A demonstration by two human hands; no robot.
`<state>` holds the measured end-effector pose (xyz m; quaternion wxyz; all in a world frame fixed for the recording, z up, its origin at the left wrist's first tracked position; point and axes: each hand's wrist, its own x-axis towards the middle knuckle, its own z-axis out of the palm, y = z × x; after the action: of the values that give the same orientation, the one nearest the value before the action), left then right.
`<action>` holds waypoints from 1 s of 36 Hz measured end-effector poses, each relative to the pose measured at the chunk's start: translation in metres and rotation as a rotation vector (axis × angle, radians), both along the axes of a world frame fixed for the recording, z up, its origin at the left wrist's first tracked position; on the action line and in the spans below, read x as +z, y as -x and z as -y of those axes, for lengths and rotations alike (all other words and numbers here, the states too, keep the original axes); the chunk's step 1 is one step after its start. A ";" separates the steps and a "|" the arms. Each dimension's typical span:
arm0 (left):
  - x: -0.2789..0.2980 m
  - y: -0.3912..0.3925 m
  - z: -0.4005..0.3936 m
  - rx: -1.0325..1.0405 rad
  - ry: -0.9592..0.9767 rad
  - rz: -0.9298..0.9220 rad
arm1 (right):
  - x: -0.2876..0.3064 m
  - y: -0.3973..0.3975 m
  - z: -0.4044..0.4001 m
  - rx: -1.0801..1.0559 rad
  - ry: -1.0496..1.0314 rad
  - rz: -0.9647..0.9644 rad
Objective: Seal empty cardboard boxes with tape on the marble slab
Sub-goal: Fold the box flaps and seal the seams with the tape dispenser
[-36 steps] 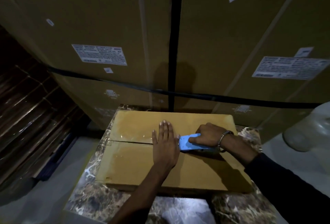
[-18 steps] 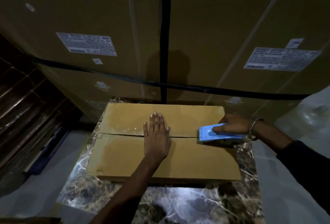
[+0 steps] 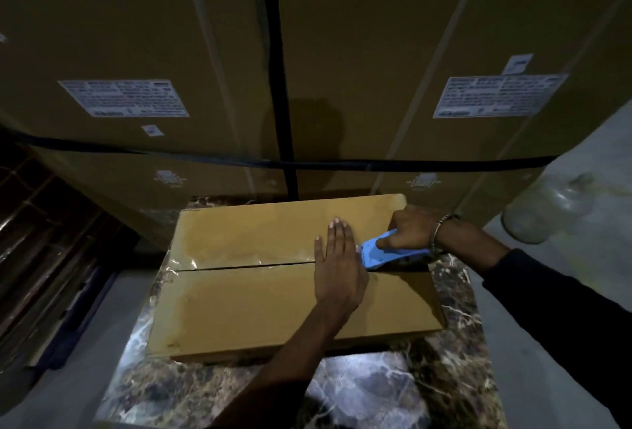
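box is lying flat on the marble slab, its centre seam running left to right with clear tape wrinkling at the left end. left hand is pressing flat, fingers straight, on the seam. right hand is gripping the blue tape dispenser just beside it. risk: tape drifting off the seam or creasing if the flaps spring up, or the dispenser catching the left hand.

Tall stacked cartons walled off the space just behind the cardboard box, my left hand lay flat across its seam just beside the tape dispenser, and open passage remained over the box's near flap and the marble slab.
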<state>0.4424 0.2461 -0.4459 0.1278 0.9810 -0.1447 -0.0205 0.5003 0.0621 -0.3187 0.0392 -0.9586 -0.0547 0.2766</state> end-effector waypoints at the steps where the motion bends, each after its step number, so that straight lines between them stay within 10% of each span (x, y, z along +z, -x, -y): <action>1: -0.002 0.000 -0.002 -0.005 -0.003 0.005 | 0.000 0.001 0.001 0.003 -0.001 -0.005; 36: 0.000 0.002 0.066 -0.074 0.095 0.013 | -0.013 0.015 0.110 -0.104 -0.214 0.019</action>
<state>0.4400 0.1800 -0.4461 0.1727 0.9678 -0.1826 -0.0121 0.4855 -0.0477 -0.3315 0.1550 -0.9531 -0.0343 0.2576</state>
